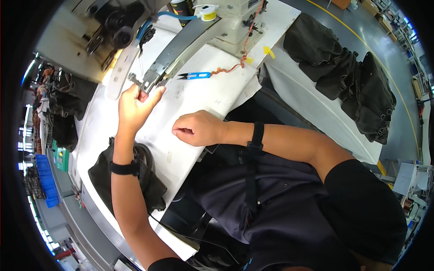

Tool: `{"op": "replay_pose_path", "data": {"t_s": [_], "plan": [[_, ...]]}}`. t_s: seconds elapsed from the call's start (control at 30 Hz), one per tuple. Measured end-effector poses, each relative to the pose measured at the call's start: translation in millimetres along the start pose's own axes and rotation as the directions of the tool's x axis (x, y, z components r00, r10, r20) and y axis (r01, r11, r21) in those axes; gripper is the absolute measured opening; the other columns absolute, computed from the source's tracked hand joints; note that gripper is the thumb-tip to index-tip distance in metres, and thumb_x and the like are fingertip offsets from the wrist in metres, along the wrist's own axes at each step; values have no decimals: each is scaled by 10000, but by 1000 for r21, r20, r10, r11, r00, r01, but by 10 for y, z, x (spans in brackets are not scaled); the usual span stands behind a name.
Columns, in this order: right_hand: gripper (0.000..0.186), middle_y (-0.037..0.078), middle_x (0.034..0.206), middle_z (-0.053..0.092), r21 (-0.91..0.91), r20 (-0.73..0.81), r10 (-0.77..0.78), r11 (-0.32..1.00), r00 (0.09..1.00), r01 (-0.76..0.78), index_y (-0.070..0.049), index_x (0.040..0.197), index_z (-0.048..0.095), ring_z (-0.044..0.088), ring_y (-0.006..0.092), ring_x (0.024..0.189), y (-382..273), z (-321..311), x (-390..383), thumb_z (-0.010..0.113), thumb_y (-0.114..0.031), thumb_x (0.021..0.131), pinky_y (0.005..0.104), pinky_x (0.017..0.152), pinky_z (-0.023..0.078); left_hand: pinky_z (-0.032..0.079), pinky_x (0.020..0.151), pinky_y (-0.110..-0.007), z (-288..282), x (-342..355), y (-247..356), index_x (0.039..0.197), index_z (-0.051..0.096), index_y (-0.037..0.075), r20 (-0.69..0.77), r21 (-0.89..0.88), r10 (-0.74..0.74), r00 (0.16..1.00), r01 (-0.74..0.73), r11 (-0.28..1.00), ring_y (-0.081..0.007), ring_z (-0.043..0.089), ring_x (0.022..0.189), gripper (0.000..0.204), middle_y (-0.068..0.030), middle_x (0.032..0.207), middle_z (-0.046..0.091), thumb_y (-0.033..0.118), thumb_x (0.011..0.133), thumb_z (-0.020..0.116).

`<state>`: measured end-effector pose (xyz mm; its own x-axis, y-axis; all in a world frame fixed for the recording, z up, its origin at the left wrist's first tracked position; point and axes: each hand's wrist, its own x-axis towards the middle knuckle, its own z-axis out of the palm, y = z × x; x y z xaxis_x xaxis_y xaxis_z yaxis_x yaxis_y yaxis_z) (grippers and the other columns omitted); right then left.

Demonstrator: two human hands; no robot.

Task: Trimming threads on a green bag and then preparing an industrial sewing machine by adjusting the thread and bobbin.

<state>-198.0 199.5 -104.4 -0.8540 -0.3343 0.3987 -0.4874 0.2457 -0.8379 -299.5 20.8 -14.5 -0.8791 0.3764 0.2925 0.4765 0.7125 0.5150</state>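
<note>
My left hand (pixel 135 106) is closed at the presser foot (pixel 147 81) at the end of a metal sewing machine arm (pixel 181 45); what its curled fingers hold is hidden. My right hand (pixel 199 128) rests loosely closed on the white tabletop (pixel 190 95); anything inside it is too hidden to name. Blue thread snips (pixel 196 76), tied with orange cord, lie beyond it. A dark fabric bag (pixel 101 176) lies beside and beneath my left forearm.
Several dark bags (pixel 316 54) lie on a pale side table (pixel 307 113) to the right, beside a grey floor (pixel 366 27) with yellow lines. At left are more dark bags (pixel 65 131) and blue bins (pixel 45 180). A yellow-labelled spool (pixel 208 13) sits atop the machine.
</note>
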Motion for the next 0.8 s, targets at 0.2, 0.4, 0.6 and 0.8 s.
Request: {"op": "replay_pose_path", "data": {"t_s": [0.2, 0.4, 0.6, 0.8], "plan": [[207, 71, 1036, 655, -689, -254, -365, 718, 896, 98, -93, 1007, 698, 612, 257, 1010, 644, -972, 299, 715, -235, 858, 407, 876, 473, 366, 508, -264, -174, -324, 22, 760, 632, 19, 95, 48, -109, 990, 105, 993, -76, 436, 547, 320, -10, 587, 527, 262, 781, 840], [161, 95, 1006, 680, -684, -71, -275, 713, 959, 154, -46, 970, 697, 634, 297, 979, 978, -1735, -46, 713, -168, 866, 395, 858, 496, 530, 705, -397, 65, -733, 285, 1043, 661, 28, 327, 255, -19, 945, -69, 964, -329, 663, 768, 451, -148, 897, 682, 375, 783, 787], [126, 135, 769, 626, -426, -215, 106, 884, 971, -191, -34, 994, 634, 614, 340, 686, 698, -2248, -1134, 672, -124, 915, 443, 703, 482, 537, 762, -393, 361, -859, 433, 1231, 583, 1, 219, 362, -184, 958, 96, 927, -320, 669, 835, 616, -172, 1018, 657, 433, 829, 758], [138, 122, 725, 644, -793, 269, 210, 602, 940, 93, -46, 946, 638, 643, 326, 678, 898, -2701, -1941, 671, -172, 898, 422, 690, 478, 532, 831, -310, 21, -867, 473, 1464, 439, 21, 117, 141, -317, 941, 300, 943, -179, 621, 874, 666, -162, 1365, 561, 150, 876, 723]]}}
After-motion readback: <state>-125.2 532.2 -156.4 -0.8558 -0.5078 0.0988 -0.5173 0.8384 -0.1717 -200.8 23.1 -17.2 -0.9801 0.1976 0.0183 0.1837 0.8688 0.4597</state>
